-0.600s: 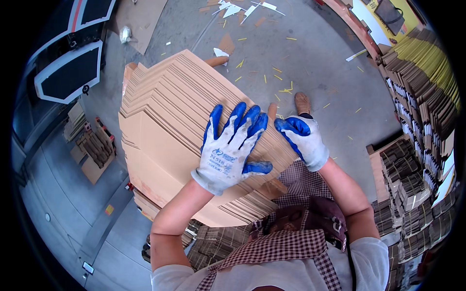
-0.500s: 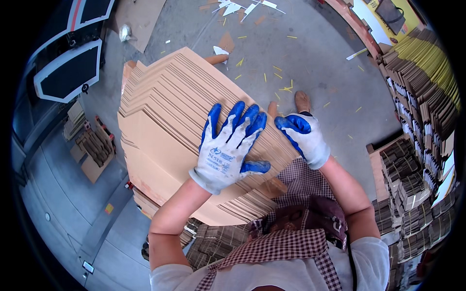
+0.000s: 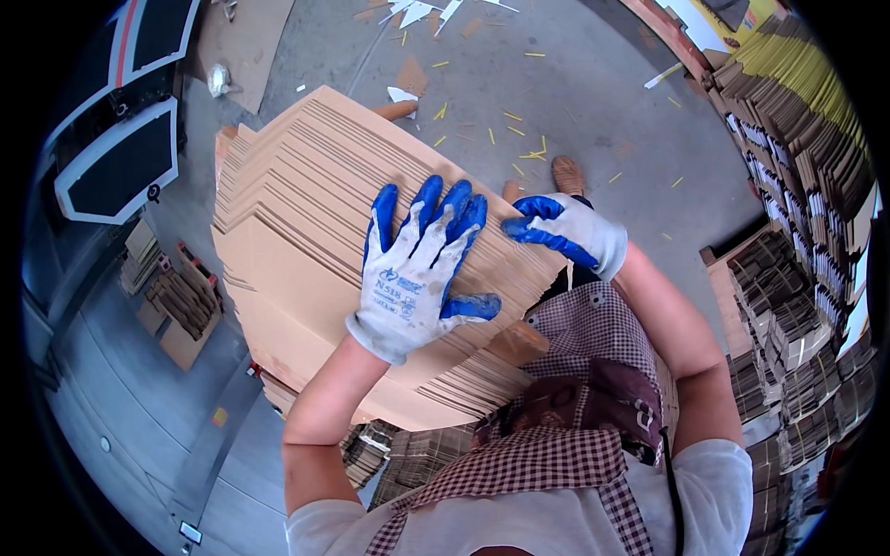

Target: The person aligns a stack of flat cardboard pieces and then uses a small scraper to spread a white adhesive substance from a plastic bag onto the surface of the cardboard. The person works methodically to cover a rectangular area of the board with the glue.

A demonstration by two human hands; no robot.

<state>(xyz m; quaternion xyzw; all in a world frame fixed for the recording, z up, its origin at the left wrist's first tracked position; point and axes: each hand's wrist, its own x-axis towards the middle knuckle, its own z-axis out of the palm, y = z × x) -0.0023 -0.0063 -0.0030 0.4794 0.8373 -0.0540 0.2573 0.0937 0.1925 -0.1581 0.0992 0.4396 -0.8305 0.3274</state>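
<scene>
A large stack of brown cardboard sheets (image 3: 306, 185), fanned in overlapping layers, lies in front of me. My left hand (image 3: 408, 269), in a white glove with blue-coated fingers, rests flat on top with its fingers spread. At the stack's right edge, my right hand (image 3: 565, 232) wears a matching glove. Its thumb and fingers are closed together, pinching the edge of the cardboard; how many sheets they hold cannot be made out. A piece of brown tape or cardboard (image 3: 519, 343) shows at the near right corner, beside my checked apron (image 3: 584, 324).
Yellow strips (image 3: 533, 153) and white scraps (image 3: 413, 11) litter the grey floor. Tall stacks of bundled cardboard (image 3: 788, 139) line the right side. Dark machine panels (image 3: 120, 162) stand at the left, near a pallet of cardboard pieces (image 3: 181, 306).
My right hand has turned slightly, its fingertips now against the stack's right edge. The left hand stays flat on the sheets. The whole view has shifted a little.
</scene>
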